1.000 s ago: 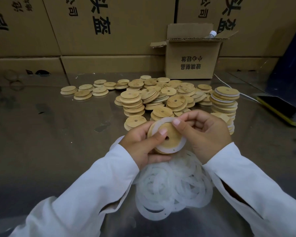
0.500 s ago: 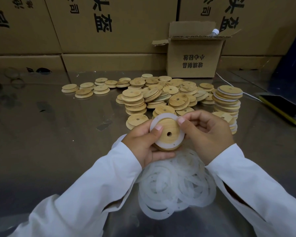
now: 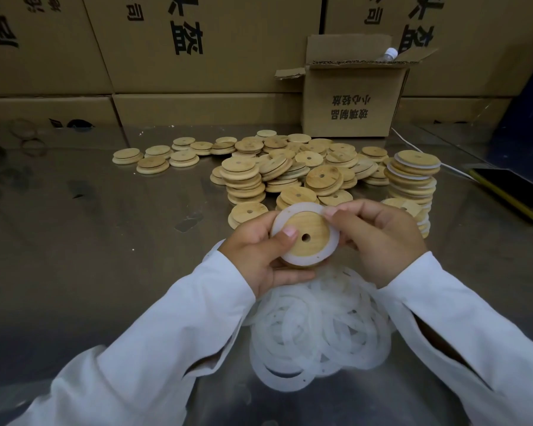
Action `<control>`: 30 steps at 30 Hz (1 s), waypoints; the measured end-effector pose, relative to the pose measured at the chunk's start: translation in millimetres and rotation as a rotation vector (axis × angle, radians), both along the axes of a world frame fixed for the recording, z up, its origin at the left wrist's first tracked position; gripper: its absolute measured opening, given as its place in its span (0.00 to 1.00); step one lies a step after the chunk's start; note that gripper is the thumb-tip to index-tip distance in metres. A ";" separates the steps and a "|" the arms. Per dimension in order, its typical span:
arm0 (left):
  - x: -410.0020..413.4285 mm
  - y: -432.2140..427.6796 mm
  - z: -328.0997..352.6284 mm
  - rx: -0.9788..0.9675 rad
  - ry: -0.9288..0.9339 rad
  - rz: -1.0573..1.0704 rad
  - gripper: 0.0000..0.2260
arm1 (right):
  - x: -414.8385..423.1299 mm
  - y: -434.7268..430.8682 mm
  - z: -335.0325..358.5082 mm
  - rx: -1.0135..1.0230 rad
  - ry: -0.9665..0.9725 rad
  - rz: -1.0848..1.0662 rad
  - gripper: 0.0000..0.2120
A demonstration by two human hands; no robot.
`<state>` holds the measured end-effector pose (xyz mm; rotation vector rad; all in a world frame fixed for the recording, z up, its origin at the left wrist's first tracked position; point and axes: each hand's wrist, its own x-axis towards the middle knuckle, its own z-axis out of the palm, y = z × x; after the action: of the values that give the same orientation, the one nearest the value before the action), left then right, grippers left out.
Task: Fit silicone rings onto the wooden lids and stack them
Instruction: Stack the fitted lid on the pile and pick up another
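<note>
I hold a round wooden lid with a small centre hole [image 3: 310,224] up in front of me, above the shiny steel table [image 3: 90,241], tilted so its stepped face looks at me. My left hand [image 3: 259,253] grips it from the left: the thumb lies flat on the wood just left of the hole and the other fingers curl under the rim. A translucent white silicone ring [image 3: 302,207] sits around the raised part of the lid, showing as a band all the way round. My right hand [image 3: 379,238] pinches the ring's upper right edge with its fingertips, fingers curled.

Right beneath my hands, on the table, lies a loose heap of white silicone rings [image 3: 317,327], overlapping one another. Beyond the lid is a scattered pile of bare wooden lids [image 3: 290,170], some in short stacks, some lying singly toward the left. To its right stands a tall stack of ringed lids [image 3: 413,176], white edges showing between the wooden layers. Behind everything, a small open cardboard box [image 3: 351,106] stands against a wall of large printed cartons [image 3: 197,56]. A dark phone with a yellow edge [image 3: 508,189] lies at the far right
</note>
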<state>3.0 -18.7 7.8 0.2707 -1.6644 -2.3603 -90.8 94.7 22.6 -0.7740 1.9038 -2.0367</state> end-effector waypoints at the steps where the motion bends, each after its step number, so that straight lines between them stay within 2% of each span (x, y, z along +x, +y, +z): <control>1: 0.3 0.1 0.3 -0.007 0.001 -0.004 0.13 | -0.8 0.4 0.1 0.000 -0.010 0.001 0.09; 7: 1.0 -0.1 1.9 -0.010 0.031 0.013 0.19 | -1.3 0.5 2.0 -0.029 -0.011 0.024 0.09; 13: 0.5 -0.5 0.7 -0.023 0.014 0.038 0.12 | -2.2 -1.1 1.5 -0.059 -0.009 0.018 0.09; 19: 1.0 -0.6 1.0 0.007 -0.004 0.011 0.18 | -1.1 0.2 0.5 -0.055 0.028 0.027 0.09; 24: 0.4 -1.5 0.6 0.035 0.021 0.025 0.16 | -2.4 0.0 0.2 -0.049 0.022 0.048 0.09; 30: -0.8 -0.4 -1.1 -0.058 0.010 0.107 0.07 | -2.8 -0.3 -1.9 -0.049 0.034 0.052 0.09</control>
<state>2.2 -19.1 6.7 0.3286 -1.6673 -2.2293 -93.6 94.4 20.7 -0.8658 1.8385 -2.0589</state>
